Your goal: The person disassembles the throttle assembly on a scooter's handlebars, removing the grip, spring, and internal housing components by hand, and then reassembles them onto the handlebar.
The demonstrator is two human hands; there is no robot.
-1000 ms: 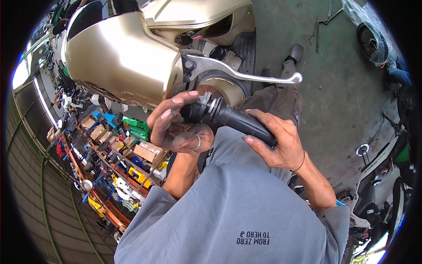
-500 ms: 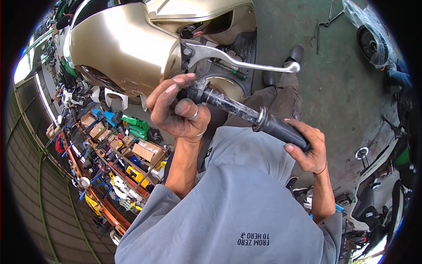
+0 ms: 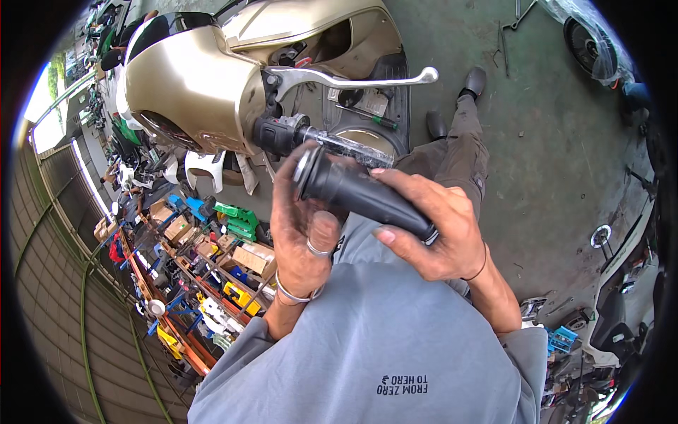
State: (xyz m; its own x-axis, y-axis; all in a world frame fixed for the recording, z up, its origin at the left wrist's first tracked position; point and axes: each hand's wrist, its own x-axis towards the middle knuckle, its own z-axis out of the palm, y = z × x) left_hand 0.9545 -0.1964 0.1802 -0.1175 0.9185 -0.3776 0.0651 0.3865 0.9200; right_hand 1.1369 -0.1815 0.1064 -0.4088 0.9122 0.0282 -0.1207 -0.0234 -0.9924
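My right hand is wrapped round the narrow end of a black rubber handlebar grip, which is off the bar and tilted. Its wide flanged end, with a pale inner ring, points at my left hand. That hand is open beside the flange, thumb apart; its fingers are blurred and partly behind the grip, and whether they touch it is unclear. Just beyond lies the bare, scuffed handlebar end, running out of a black switch housing. A silver brake lever sticks out above it.
The gold scooter front stands at the upper left. On its footboard lies a green-handled screwdriver. Racks with boxes and coloured parts fill the left. A wheel in plastic wrap lies far right, with white bodywork below it.
The grip has come off the handlebar end, moving left and towards me in my right hand. My left hand has left the switch housing and is now at the grip's flange.
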